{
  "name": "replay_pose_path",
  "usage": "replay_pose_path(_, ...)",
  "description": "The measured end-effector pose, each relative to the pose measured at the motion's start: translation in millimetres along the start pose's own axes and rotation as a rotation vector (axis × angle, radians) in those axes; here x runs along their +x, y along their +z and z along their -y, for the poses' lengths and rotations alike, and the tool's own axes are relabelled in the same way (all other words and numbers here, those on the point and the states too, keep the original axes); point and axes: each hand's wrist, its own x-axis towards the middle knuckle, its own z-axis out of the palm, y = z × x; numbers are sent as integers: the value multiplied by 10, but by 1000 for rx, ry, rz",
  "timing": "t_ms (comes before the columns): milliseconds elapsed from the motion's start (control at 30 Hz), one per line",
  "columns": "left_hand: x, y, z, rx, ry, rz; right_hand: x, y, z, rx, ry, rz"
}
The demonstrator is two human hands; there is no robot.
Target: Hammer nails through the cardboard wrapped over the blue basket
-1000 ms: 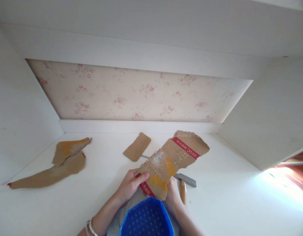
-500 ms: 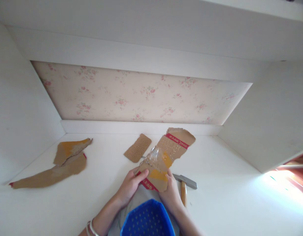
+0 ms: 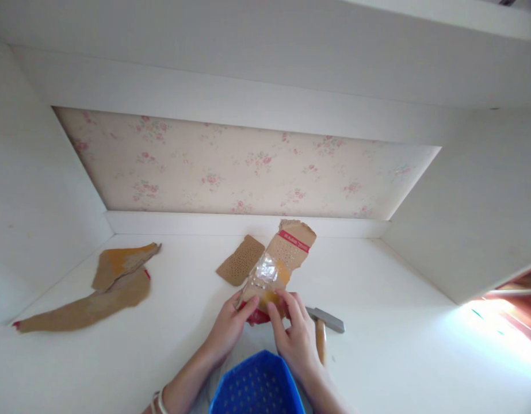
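Observation:
Between my hands is a torn strip of brown cardboard (image 3: pixel 293 247) with red bands, a yellow patch, rows of small holes and clear shiny tape. My left hand (image 3: pixel 231 323) grips its lower left corner, thumb on top. My right hand (image 3: pixel 296 330) pinches its lower right edge with thumb and fingers. A blue perforated basket (image 3: pixel 260 385) sits just below my hands, close to me. Beside my right hand lies a hammer (image 3: pixel 328 320) with a grey head and wooden handle, partly hidden by that hand. A smaller holed cardboard piece (image 3: pixel 240 261) lies behind my left hand.
Torn cardboard scraps (image 3: pixel 122 287) lie on the white surface (image 3: pixel 398 356) at the left. White side panels and a low back ledge (image 3: pixel 248 223) enclose the space, with flowered wallpaper (image 3: pixel 256 167) behind. A white panel (image 3: pixel 265 52) overhangs above.
The cardboard strip has shifted left and tilted more upright. My right hand has moved from the strip's side edge onto its lower face, fingers now curled over it. My left hand stays nearly put.

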Motion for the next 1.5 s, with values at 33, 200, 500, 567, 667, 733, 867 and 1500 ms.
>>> replay_pose_path(33,-8,9,0,46,19,31,3,9,-5,-19,-22,4)
replay_pose_path(200,-51,56,-6,108,37,161,39,35,-86,-86,-135,26)
replay_pose_path(500,-64,47,20,171,21,182,17,-13,-54,-91,-301,-23)
replay_pose_path(567,-57,43,15,177,30,133,-14,-40,-21,-107,-309,-52)
replay_pose_path(667,-33,28,7,118,47,3,-39,-67,17,-127,-291,-91)
replay_pose_path(733,-6,7,15,20,30,-65,-30,-70,23,-129,-258,-132)
replay_pose_path(867,52,-42,19,-123,21,-145,28,-56,-4,-138,-125,-206)
replay_pose_path(1500,83,-184,-30,-527,-83,-35,80,14,-115,-100,-22,211)
